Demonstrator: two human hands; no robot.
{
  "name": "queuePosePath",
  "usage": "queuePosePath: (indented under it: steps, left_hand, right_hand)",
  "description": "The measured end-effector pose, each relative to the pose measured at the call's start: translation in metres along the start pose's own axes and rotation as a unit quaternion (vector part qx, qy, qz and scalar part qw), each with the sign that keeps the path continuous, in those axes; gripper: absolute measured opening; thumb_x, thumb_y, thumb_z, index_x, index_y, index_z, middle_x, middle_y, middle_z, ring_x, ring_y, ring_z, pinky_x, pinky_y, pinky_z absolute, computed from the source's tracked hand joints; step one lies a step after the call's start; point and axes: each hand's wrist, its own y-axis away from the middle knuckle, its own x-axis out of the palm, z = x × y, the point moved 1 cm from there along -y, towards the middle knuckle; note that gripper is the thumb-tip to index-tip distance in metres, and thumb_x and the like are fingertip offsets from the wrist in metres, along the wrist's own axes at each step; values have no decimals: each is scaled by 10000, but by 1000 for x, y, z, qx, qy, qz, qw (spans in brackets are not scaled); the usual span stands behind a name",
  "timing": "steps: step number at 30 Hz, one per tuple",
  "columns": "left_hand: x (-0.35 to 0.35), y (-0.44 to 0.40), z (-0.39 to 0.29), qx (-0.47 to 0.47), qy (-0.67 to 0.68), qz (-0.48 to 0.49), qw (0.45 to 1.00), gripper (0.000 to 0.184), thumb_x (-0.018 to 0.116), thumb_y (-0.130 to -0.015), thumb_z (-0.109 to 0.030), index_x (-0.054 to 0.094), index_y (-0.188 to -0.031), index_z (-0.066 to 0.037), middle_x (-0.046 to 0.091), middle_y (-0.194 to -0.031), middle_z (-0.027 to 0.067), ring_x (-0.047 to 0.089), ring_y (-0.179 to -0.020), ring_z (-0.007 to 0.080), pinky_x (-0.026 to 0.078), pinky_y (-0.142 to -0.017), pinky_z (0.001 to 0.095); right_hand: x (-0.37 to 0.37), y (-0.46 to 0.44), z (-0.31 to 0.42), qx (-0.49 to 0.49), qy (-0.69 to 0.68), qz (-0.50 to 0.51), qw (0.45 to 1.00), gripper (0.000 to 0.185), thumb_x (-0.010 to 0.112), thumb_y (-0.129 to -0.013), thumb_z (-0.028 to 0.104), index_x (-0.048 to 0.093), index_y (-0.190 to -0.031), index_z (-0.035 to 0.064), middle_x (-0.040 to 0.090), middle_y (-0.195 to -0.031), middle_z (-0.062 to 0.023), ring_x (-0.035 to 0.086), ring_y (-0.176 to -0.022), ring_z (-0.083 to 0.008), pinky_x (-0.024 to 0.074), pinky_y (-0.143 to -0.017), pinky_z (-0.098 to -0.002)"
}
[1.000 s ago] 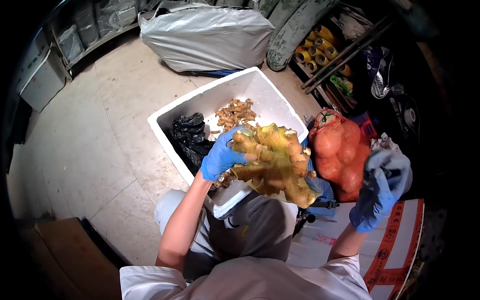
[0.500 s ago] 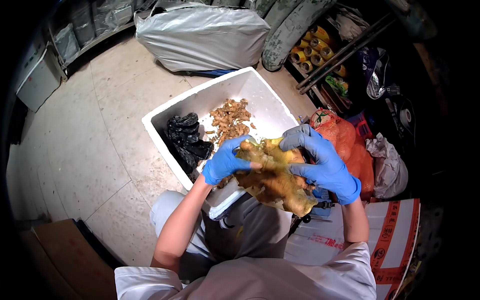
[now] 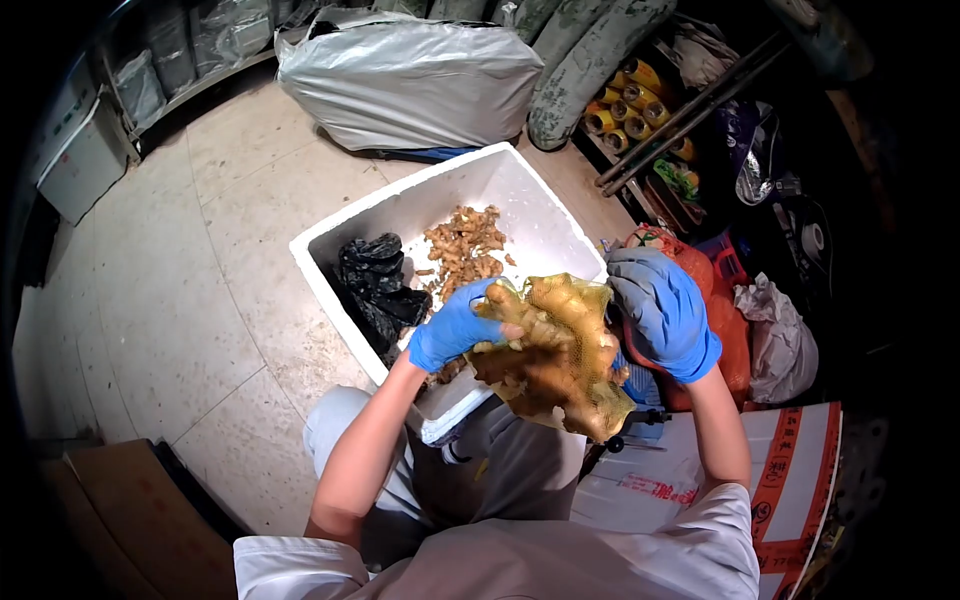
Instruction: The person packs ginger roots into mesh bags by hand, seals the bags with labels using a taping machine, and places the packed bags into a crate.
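My left hand (image 3: pixel 455 325), in a blue glove, grips the left edge of a yellow mesh bag (image 3: pixel 570 370) with ginger inside. Knobbly ginger pokes up by the left thumb. At the bag's right edge is my blue-gloved right hand (image 3: pixel 665 315), fingers curled and palm turned away; what they hold, if anything, is hidden. Below and beyond the bag stands a white foam box (image 3: pixel 345 225). Loose pieces of ginger (image 3: pixel 465 245) lie on its bottom, beside a crumpled black plastic bag (image 3: pixel 375 285) along its left wall.
Orange net sacks (image 3: pixel 735 340) and a crumpled pale bag (image 3: pixel 780 345) stand to the right. Near my right arm lies a white-and-red carton (image 3: pixel 720 480). A large silver-wrapped bundle (image 3: pixel 410 80) sits behind the foam box. A brown cardboard box (image 3: pixel 140 510) is at lower left.
My right hand has shifted right, off the middle of the mesh bag to its edge, and its fingers have curled. My left hand keeps its hold. The view has shifted slightly.
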Motion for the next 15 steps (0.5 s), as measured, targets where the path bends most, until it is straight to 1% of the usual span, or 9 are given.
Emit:
queuePosePath:
  steps: [2, 4, 5, 6, 7, 8, 10, 12, 15]
  left_hand:
    - [-4, -2, 8, 26, -32, -1, 999, 497, 705, -633, -114, 484, -1069, -24, 535, -921, 16, 487, -851, 83, 404, -759, 214]
    - [-5, -1, 12, -4, 90, 4, 996, 540, 693, -635, -91, 452, -1114, -22, 538, -970, 35, 501, -886, 107, 409, -790, 232]
    - [-7, -1, 15, -6, 91, 6, 996, 540, 693, -635, -91, 452, -1114, -22, 538, -970, 35, 501, -886, 107, 409, -790, 232]
    - [-9, -1, 18, -15, 149, 28, 988, 540, 691, -632, -88, 453, -1112, -22, 537, -992, 45, 506, -911, 125, 406, -814, 246]
    - [-10, -3, 18, -23, 205, 50, 977, 541, 689, -628, -84, 453, -1110, -22, 536, -1014, 55, 510, -936, 142, 404, -838, 260]
    - [-10, -5, 19, -23, 203, 52, 978, 541, 689, -628, -84, 453, -1110, -22, 536, -1014, 55, 510, -936, 142, 404, -838, 260]
    - [-8, -4, 19, -1, 285, 84, 955, 557, 691, -623, -101, 447, -1118, -21, 527, -1052, 71, 506, -976, 167, 394, -872, 284]
    - [-9, -3, 20, -2, 277, 84, 957, 570, 696, -621, -113, 443, -1123, -21, 523, -1058, 70, 505, -976, 166, 393, -871, 284]
    - [-8, -3, 18, -3, 263, 86, 961, 595, 704, -616, -136, 435, -1133, -19, 517, -1069, 67, 502, -977, 163, 391, -870, 283]
  right_hand:
    - [-2, 4, -1, -12, 16, -10, 1000, 242, 539, -614, -11, 503, -853, -24, 528, -874, -130, 537, -812, -280, 450, -689, -341]
    - [-4, 6, -5, 58, 35, -60, 996, 225, 556, -636, -13, 506, -855, -12, 534, -870, -117, 536, -807, -275, 444, -682, -332]
    - [-6, 7, -4, 61, 36, -59, 996, 225, 556, -636, -13, 506, -855, -12, 534, -870, -117, 536, -807, -275, 444, -682, -332]
    - [-8, 8, -5, 162, -108, -99, 976, 187, 560, -662, 7, 530, -846, -5, 538, -871, -113, 530, -813, -260, 428, -703, -317]
    - [-10, 7, -6, 256, -248, -138, 924, 151, 564, -687, 27, 555, -836, 3, 543, -871, -109, 523, -820, -245, 411, -725, -302]
    - [-11, 7, -7, 341, -381, -174, 842, 120, 567, -713, 47, 579, -826, 11, 547, -871, -105, 516, -826, -230, 395, -747, -287]
    - [-20, -6, 1, 224, -349, -46, 909, 202, 597, -701, 129, 615, -880, 37, 532, -935, -103, 485, -908, -226, 367, -805, -302]
    - [-23, -14, 12, 193, -320, 45, 926, 255, 606, -689, 179, 627, -921, 75, 495, -1019, -108, 447, -975, -226, 345, -849, -324]
    - [-19, -12, 9, 162, -341, 18, 926, 274, 616, -672, 201, 629, -916, 75, 489, -1019, -113, 443, -979, -238, 344, -850, -326]
